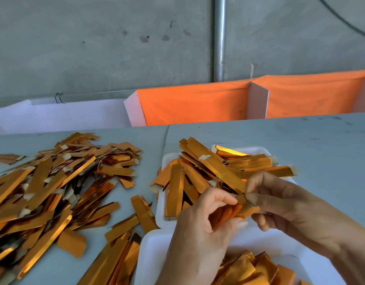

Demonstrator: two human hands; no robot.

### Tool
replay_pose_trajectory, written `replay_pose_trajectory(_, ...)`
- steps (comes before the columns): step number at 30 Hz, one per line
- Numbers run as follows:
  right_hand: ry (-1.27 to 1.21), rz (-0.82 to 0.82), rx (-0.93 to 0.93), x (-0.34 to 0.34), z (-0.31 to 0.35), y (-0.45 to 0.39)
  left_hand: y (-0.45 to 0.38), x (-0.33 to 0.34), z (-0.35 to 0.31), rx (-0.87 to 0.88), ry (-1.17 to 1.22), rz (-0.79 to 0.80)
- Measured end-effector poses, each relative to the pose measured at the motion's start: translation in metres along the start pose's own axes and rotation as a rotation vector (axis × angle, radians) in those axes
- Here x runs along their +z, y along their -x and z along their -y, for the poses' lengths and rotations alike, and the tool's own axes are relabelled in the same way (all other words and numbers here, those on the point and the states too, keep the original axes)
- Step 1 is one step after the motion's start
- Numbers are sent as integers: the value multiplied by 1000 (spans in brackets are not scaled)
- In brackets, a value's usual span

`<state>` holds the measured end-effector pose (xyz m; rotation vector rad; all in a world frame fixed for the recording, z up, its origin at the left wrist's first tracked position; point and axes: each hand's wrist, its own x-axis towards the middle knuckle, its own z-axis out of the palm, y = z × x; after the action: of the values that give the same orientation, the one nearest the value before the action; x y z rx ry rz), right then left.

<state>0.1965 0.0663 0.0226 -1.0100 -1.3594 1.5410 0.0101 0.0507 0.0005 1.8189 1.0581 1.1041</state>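
Note:
Both hands meet over the white trays at the lower right. My left hand (200, 229) and my right hand (284, 204) pinch one small gold-foil card strip (242, 209) between thumbs and fingers; the strip looks bent or folded, its shape partly hidden by my fingers. Behind the hands a white tray (257, 150) holds a heap of long gold strips (208, 175). A nearer white tray (157, 254) below my wrists holds more gold pieces (251, 270).
A big loose pile of gold strips (46, 190) covers the grey table (311, 145) on the left. White and orange partition panels (198, 101) stand along the table's far edge, with a concrete wall and a metal pipe (220, 38) behind.

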Motion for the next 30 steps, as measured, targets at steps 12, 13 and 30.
replay_pose_trajectory(12, 15, 84, -1, -5, -1, 0, 0, -1, 2, 2, -25, -34)
replay_pose_trajectory(13, 10, 87, 8, -4, 0, 0, 1, -1, 1, 13, -45, -36)
replay_pose_trajectory(30, -251, 174, 65, -11, -7, -5, 2, -2, -1, 53, -279, -35)
